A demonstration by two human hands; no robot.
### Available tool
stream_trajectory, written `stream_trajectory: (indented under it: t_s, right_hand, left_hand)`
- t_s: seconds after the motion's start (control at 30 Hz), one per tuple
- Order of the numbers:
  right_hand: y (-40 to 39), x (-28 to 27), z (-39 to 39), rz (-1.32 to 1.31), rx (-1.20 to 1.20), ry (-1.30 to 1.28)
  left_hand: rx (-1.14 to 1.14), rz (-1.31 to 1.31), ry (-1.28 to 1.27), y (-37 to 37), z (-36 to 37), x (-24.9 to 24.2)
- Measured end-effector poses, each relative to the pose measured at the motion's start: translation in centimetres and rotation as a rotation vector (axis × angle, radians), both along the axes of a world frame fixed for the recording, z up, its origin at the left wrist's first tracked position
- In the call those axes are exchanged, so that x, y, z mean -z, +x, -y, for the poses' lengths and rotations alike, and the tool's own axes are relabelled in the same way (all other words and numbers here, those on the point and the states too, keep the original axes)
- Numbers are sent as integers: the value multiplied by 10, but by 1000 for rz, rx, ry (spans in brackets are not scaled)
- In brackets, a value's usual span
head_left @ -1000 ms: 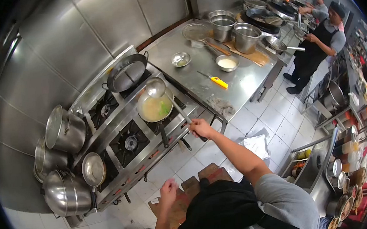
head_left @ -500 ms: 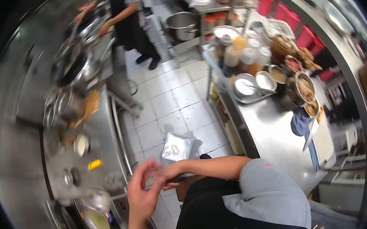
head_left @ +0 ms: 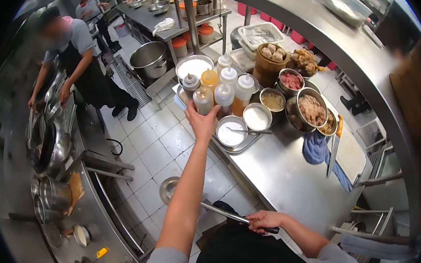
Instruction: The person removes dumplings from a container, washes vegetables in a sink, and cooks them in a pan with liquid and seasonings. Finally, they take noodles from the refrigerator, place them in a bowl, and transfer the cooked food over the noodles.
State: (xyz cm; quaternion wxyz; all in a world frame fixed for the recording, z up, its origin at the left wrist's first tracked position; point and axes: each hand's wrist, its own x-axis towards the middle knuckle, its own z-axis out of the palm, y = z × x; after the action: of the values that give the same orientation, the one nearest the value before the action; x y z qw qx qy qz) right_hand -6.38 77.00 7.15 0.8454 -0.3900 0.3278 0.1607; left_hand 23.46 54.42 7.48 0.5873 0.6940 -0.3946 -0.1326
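Steel counter [head_left: 284, 175] ahead: left hand [head_left: 202, 122] reaches out, fingers spread, touching a squeeze bottle [head_left: 203, 100] directly beyond them (right hand [head_left: 264, 221] grips the ladle [head_left: 168, 190]).

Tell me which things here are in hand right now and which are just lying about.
In hand:
left hand reaching at the squeeze bottles
right hand gripping the ladle

Lying about:
bowls of white powder
tubs of minced meat
blue cloth
big pot
yellow lighter
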Motion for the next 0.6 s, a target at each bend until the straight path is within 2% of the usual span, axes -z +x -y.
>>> stream_trajectory:
  t_s: [0.07,0.1,0.13,0.17,0.2,0.23,0.3,0.37,0.4,0.43,0.5,0.53,0.57,0.6]
  right_hand:
    - [-7,14,-5,54,71,-36]
    - [-11,19,-3,88,41,-93]
    - [-12,19,-1,88,65,-75]
    - [-9,17,5,91,73,-62]
    - [-2,10,10,54,99,12]
    - [0,6,14,1,134,80]
    - [4,13,27,-33,91,92]
    - [19,0,37,-12,57,35]
    - [29,-9,41,-33,28,-17]
    - [40,-17,45,-50,-11,-68]
    - [57,-11,57,-35,-121,-148]
    - [73,-15,59,-20,-179,-168]
    - [92,-22,58,-1,-230,-190]
    - [112,-30,54,15,-300,-222]
  left_hand:
    - [-32,-53,-41,-4,10,8]
    - [39,-185,-97,-5,8,-1]
    - [-64,-147,-88,-4,25,31]
    - [38,-91,19,6,23,29]
    - [-28,-75,22,3,21,26]
    - [-140,60,-14,1,24,36]
    - [-19,-145,-135,17,-3,6]
    - [-183,-125,-274,30,-18,22]
    - [-84,-318,-357,36,-58,-16]
    - [-83,-248,-407,48,-85,-20]
    - [-88,-276,-481,64,-171,-63]
    - [-157,-138,-419,77,-223,-78]
    - [-213,-135,-421,86,-276,-92]
    - [-248,-184,-521,95,-322,-81]
